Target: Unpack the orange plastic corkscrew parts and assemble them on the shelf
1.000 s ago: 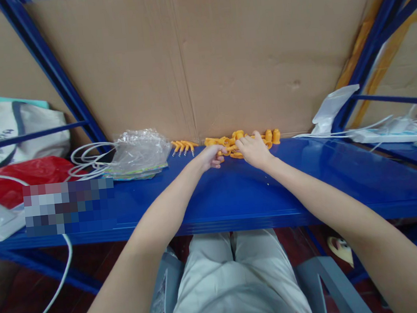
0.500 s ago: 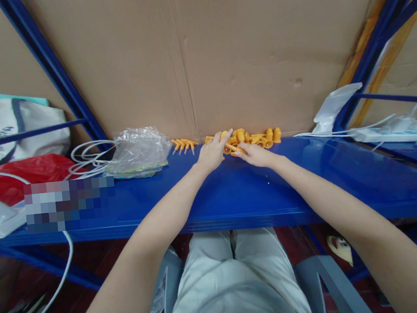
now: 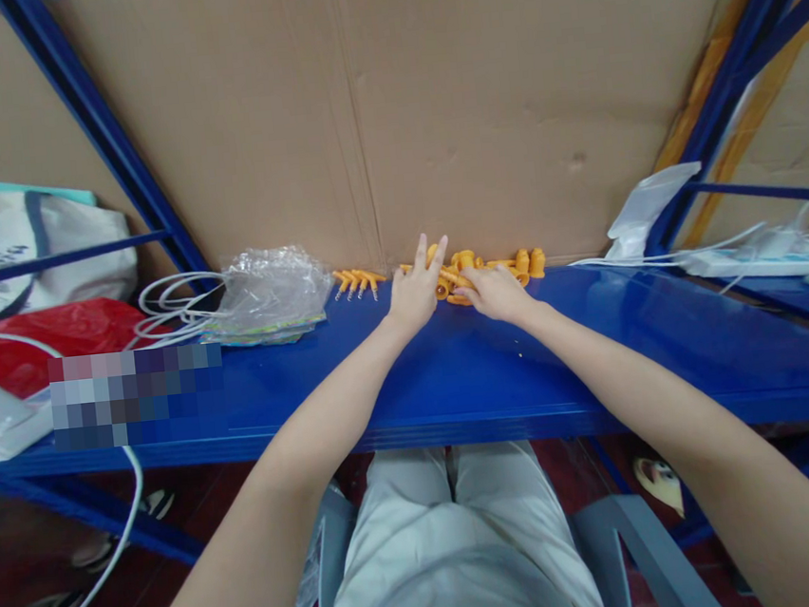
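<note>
Against the cardboard at the back of the blue table (image 3: pixel 469 374) lies a cluster of orange plastic parts (image 3: pixel 536 262), some of them cup-shaped. My left hand (image 3: pixel 412 295) is at the left side of the cluster with two fingers stretched up and apart; orange pieces show behind them. My right hand (image 3: pixel 500 291) has its fingers closed around a slim orange stick-like part (image 3: pixel 453 277) that points toward the left hand. Left of my hands, several orange pieces with metal spiral tips (image 3: pixel 359 281) lie side by side in a row.
Clear plastic bags (image 3: pixel 275 292) and coiled white cable (image 3: pixel 175 302) lie to the left, near a red bag (image 3: pixel 85 334) and a white power strip (image 3: pixel 1 419). Another power strip (image 3: pixel 758 255) is at the right. Blue posts (image 3: pixel 102 132) frame both sides.
My left hand has spread two fingers upward and shifted slightly right. The right hand has moved slightly right, still on the orange part.
</note>
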The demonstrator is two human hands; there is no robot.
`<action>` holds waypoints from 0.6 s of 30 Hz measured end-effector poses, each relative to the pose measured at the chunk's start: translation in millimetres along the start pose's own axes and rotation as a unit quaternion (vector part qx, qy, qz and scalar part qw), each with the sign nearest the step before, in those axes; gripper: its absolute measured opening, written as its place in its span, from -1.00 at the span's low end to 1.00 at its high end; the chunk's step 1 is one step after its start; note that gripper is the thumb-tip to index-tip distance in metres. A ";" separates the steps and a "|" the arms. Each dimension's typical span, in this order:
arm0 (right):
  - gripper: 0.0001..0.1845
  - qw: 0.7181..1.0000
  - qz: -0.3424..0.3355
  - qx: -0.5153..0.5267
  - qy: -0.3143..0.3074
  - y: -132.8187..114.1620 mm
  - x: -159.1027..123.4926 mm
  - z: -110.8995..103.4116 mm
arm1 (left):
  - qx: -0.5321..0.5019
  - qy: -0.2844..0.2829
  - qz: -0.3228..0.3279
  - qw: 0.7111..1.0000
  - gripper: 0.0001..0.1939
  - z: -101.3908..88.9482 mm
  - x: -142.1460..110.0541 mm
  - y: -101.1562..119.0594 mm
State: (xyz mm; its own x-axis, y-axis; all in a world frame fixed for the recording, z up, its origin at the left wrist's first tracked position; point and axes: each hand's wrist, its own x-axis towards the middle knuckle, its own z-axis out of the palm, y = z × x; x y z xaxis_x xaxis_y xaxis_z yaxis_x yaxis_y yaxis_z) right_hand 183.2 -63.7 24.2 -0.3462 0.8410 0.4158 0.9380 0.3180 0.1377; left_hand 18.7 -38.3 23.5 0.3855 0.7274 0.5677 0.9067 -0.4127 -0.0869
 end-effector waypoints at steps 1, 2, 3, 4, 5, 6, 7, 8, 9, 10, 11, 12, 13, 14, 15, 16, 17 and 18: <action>-0.58 1.000 -0.002 -0.005 0.000 -0.5 0.0 0.0 | -0.001 -0.005 -0.006 1.000 -0.15 -0.3 0.1 0.4; -0.58 1.000 -0.003 -0.009 0.001 -0.8 -0.1 0.0 | -0.003 -0.012 -0.013 1.000 -0.15 -0.8 0.0 0.9; -0.59 1.000 -0.003 -0.013 0.003 -0.8 -0.2 0.1 | -0.008 -0.020 -0.021 1.000 -0.15 -1.5 -0.1 1.5; -0.59 1.000 -0.003 -0.017 0.006 -0.7 -0.5 0.2 | -0.014 -0.030 -0.029 0.999 -0.15 -2.4 -0.4 2.3; -0.60 1.000 -0.003 -0.021 0.010 -0.5 -0.7 0.4 | -0.020 -0.039 -0.036 0.998 -0.15 -3.5 -0.8 3.3; -0.60 1.000 -0.004 -0.026 0.014 -0.3 -1.0 0.6 | -0.026 -0.048 -0.043 0.998 -0.15 -4.7 -1.2 4.4; -0.60 0.999 -0.005 -0.032 0.017 -0.1 -1.2 0.9 | -0.032 -0.057 -0.049 0.997 -0.14 -5.7 -1.6 5.5; -0.61 0.999 -0.006 -0.038 0.020 0.1 -1.3 1.1 | -0.037 -0.063 -0.055 0.996 -0.13 -6.4 -2.0 6.5; -0.61 0.999 -0.009 -0.045 0.023 0.1 -1.4 1.4 | -0.043 -0.067 -0.059 0.995 -0.13 -6.6 -2.1 7.3; -0.61 0.998 -0.012 -0.052 0.025 0.0 -1.4 1.8 | -0.051 -0.069 -0.063 0.994 -0.13 -6.1 -2.0 7.7; -0.61 0.998 -0.014 -0.061 0.027 -0.2 -1.3 2.2 | -0.060 -0.069 -0.066 0.994 -0.13 -5.0 -1.6 7.7; -0.62 0.997 -0.017 -0.070 0.029 -0.4 -1.2 2.7 | -0.071 -0.068 -0.069 0.993 -0.13 -3.4 -1.1 7.2; -0.63 0.996 -0.021 -0.079 0.032 -0.4 -1.1 3.3 | -0.083 -0.070 -0.070 0.992 -0.14 -1.4 -0.4 6.2; -0.64 0.995 -0.027 -0.087 0.035 -0.3 -0.9 4.0 | -0.094 -0.074 -0.070 0.990 -0.15 0.6 0.2 4.8; -0.65 0.994 -0.035 -0.096 0.039 0.1 -0.8 4.7 | -0.105 -0.080 -0.071 0.989 -0.16 2.6 0.8 3.2; -0.67 0.993 -0.043 -0.103 0.043 0.8 -0.7 5.4 | -0.116 -0.088 -0.072 0.987 -0.17 4.1 1.1 1.5; -0.68 0.991 -0.052 -0.111 0.049 1.9 -0.6 6.1 | -0.125 -0.096 -0.074 0.985 -0.20 5.0 1.2 -0.2; -0.70 0.990 -0.059 -0.118 0.056 3.3 -0.4 6.7 | -0.131 -0.102 -0.078 0.983 -0.23 5.4 1.0 -1.6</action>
State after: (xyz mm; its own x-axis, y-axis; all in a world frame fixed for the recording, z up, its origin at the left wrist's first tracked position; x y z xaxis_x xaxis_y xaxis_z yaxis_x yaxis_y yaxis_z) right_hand 186.3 -60.1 18.4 -0.4617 0.7460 0.4799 0.8735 0.2881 0.3925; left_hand 18.6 -34.0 19.7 0.2965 0.8766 0.3790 0.8925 -0.3956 0.2166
